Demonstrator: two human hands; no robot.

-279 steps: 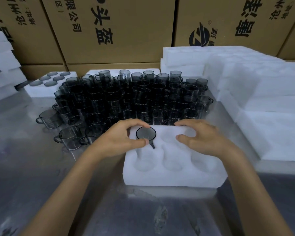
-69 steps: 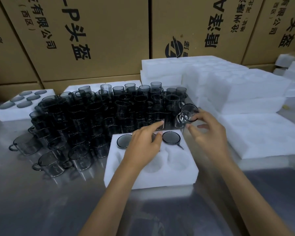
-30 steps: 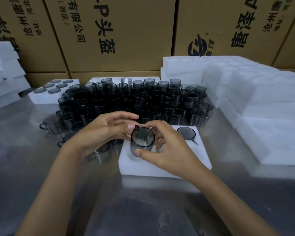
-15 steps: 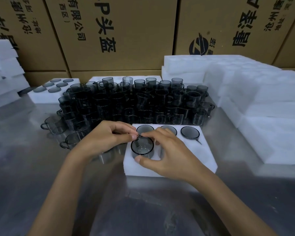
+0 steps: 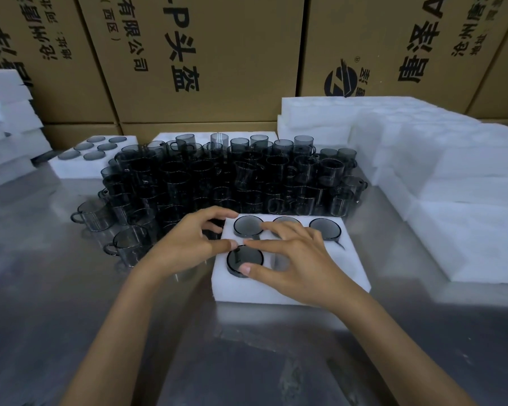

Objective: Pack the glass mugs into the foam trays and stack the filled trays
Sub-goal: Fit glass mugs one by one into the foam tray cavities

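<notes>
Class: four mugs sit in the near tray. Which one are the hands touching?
The front-left mug, alone in the near row. The right hand and left hand touch its rim; the other three fill the back row.
</notes>
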